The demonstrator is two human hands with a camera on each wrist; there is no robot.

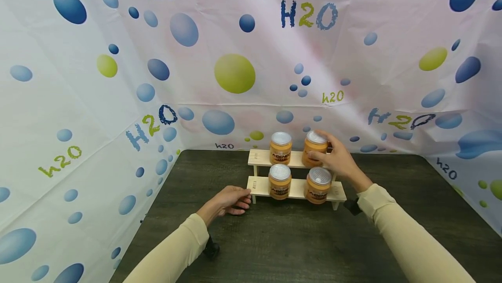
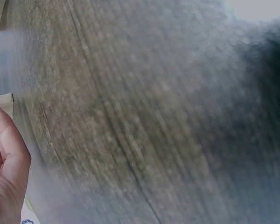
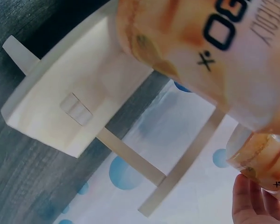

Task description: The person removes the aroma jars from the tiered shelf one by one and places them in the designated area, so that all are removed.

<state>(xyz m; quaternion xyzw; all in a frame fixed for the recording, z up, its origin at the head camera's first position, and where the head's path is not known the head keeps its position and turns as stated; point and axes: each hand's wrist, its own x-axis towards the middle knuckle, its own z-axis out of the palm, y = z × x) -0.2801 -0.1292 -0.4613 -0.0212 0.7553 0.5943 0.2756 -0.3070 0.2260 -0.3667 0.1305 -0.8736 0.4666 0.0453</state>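
Note:
A two-step light wood shelf (image 1: 259,183) stands on the dark table, with two orange-labelled jars on each step. In the head view, my right hand (image 1: 340,158) grips the upper right jar (image 1: 313,147) from its right side. The right wrist view shows fingers (image 3: 243,198) against that jar's label. The upper left jar (image 1: 280,149), lower left jar (image 1: 279,183) and lower right jar (image 1: 317,186) stand upright with pale ribbed lids. My left hand (image 1: 229,199) pinches the lower step's left front corner between thumb and finger. Its fingertips are partly cut off in the left wrist view.
The dark wood-grain table (image 1: 274,244) extends in front of the shelf and to both sides. A white sheet (image 1: 259,21) with blue and green dots and "H2O" lettering rises behind the table and along its sides.

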